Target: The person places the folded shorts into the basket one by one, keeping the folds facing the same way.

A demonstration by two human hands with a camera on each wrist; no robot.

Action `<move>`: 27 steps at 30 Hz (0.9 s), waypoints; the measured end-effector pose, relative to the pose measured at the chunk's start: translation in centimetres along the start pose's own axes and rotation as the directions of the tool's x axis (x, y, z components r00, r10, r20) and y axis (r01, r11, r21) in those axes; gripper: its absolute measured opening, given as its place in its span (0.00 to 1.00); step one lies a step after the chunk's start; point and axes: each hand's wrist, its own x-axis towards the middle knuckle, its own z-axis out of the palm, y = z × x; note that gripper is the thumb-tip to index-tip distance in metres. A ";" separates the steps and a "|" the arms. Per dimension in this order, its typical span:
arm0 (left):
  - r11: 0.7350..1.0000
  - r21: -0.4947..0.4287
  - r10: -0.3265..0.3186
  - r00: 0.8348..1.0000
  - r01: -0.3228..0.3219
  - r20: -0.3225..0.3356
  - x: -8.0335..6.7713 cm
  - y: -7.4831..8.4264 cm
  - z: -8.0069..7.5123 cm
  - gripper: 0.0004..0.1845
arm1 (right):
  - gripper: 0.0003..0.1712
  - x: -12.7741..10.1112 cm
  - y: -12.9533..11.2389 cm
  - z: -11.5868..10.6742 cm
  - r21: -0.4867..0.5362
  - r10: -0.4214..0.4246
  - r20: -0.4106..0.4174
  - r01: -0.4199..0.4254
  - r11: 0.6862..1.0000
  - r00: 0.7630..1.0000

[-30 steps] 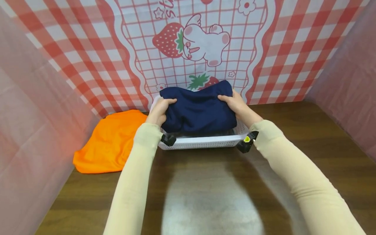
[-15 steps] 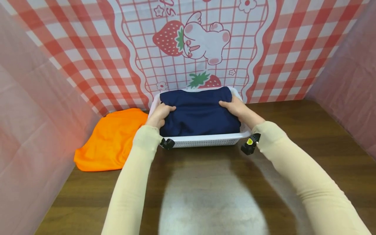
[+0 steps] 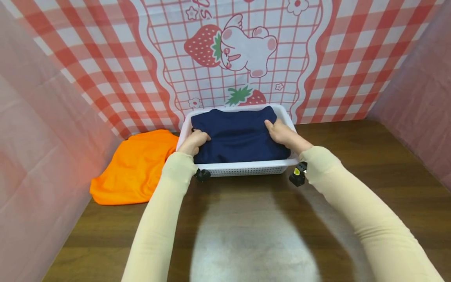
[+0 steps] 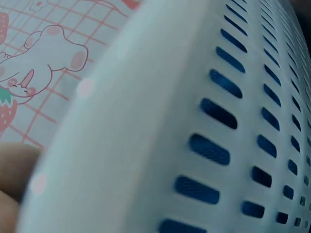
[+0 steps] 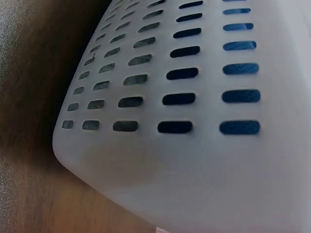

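Since this folded navy garment (image 3: 239, 135) is soft and light, I've got it sitting in the white basket (image 3: 246, 169), left hand (image 3: 195, 141) and right hand (image 3: 282, 133) both curled around its side edges, where the bundle should hold together best.

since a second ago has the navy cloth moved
Yes. The navy cloth has gone down into the white basket: it bulged above the rim before, and now lies below the far rim, with the left hand and right hand on it.

A makeshift recording booth: cartoon strawberry backdrop (image 3: 229, 58) (pink side sheets) around a wooden table (image 3: 352, 164).
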 end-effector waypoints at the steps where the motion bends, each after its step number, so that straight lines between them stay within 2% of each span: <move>1: 1.000 0.005 0.003 1.000 -0.003 -0.002 -0.6 0.1 0.0 0.50 | 0.40 0.3 0.2 0.1 -0.027 0.007 0.014 -0.007 1.000 1.000; 2: 1.000 0.010 -0.001 1.000 0.001 0.005 -1.5 0.5 0.0 0.50 | 0.40 0.8 0.4 0.3 -0.060 0.017 0.033 -0.015 0.998 0.999; 4: 0.999 0.036 -0.013 1.000 0.012 0.024 -5.0 2.1 0.1 0.50 | 0.42 4.9 3.7 1.8 -0.155 0.034 0.017 -0.030 0.987 0.999; 6: 0.997 0.069 -0.018 0.998 0.015 0.052 -9.9 4.4 0.0 0.49 | 0.48 10.2 8.1 3.6 -0.232 0.018 -0.027 -0.023 0.972 0.999; 8: 0.995 0.097 -0.019 0.997 0.012 0.075 -14.5 6.5 -0.1 0.46 | 0.52 14.9 11.8 5.1 -0.278 0.046 -0.064 -0.062 0.959 0.997; 9: 0.994 0.106 -0.027 0.996 0.018 0.085 -16.6 7.6 -0.1 0.44 | 0.53 16.6 13.1 5.7 -0.290 0.062 -0.090 -0.086 0.953 0.994; 10: 0.994 0.108 -0.031 0.995 0.021 0.093 -18.3 8.4 -0.2 0.42 | 0.52 16.7 13.1 5.7 -0.291 0.072 -0.095 -0.097 0.952 0.993; 11: 0.994 0.104 -0.035 0.995 0.025 0.095 -19.6 9.1 -0.3 0.40 | 0.49 15.0 11.7 5.2 -0.278 0.077 -0.081 -0.097 0.956 0.994; 12: 0.993 0.112 -0.036 0.995 0.025 0.098 -19.8 9.1 -0.4 0.39 | 0.47 13.3 10.2 4.7 -0.269 0.086 -0.078 -0.104 0.957 0.993; 14: 0.990 0.141 -0.019 0.995 0.005 0.100 -19.6 8.8 -0.5 0.38 | 0.39 8.8 6.4 3.6 -0.269 0.080 -0.094 -0.103 0.958 0.992; 15: 0.986 0.165 -0.014 0.995 -0.003 0.101 -19.1 8.5 -0.5 0.39 | 0.36 6.1 4.3 3.0 -0.271 0.050 -0.107 -0.077 0.960 0.993; 16: 0.982 0.188 -0.005 0.994 -0.016 0.108 -18.3 8.0 -0.6 0.40 | 0.34 4.0 2.7 2.5 -0.273 0.019 -0.118 -0.051 0.961 0.993; 17: 0.974 0.223 0.016 0.994 -0.040 0.106 -16.5 7.0 -0.5 0.42 | 0.34 2.0 1.1 2.0 -0.270 -0.002 -0.134 -0.035 0.962 0.991; 21: 0.940 0.333 0.037 0.994 -0.071 0.105 -9.3 3.1 -0.3 0.49 | 0.34 -1.2 -1.1 1.8 -0.307 -0.077 -0.214 0.008 0.952 0.974; 23: 0.919 0.384 0.057 0.994 -0.089 0.094 -4.9 0.9 0.0 0.50 | 0.35 -1.5 -1.2 1.9 -0.317 -0.079 -0.229 0.003 0.948 0.970; 25: 0.912 0.396 0.069 0.992 -0.106 0.108 -2.6 -0.4 0.1 0.49 | 0.36 -1.5 -0.9 2.0 -0.322 -0.079 -0.233 -0.001 0.947 0.969; 26: 0.909 0.402 0.069 0.992 -0.108 0.109 -2.0 -0.7 0.1 0.49 | 0.36 -1.5 -0.8 2.0 -0.322 -0.080 -0.234 0.001 0.947 0.969; 27: 0.912 0.394 0.071 0.991 -0.112 0.117 -1.9 -0.7 -0.1 0.50 | 0.36 -1.4 -0.8 2.1 -0.321 -0.082 -0.236 0.002 0.947 0.968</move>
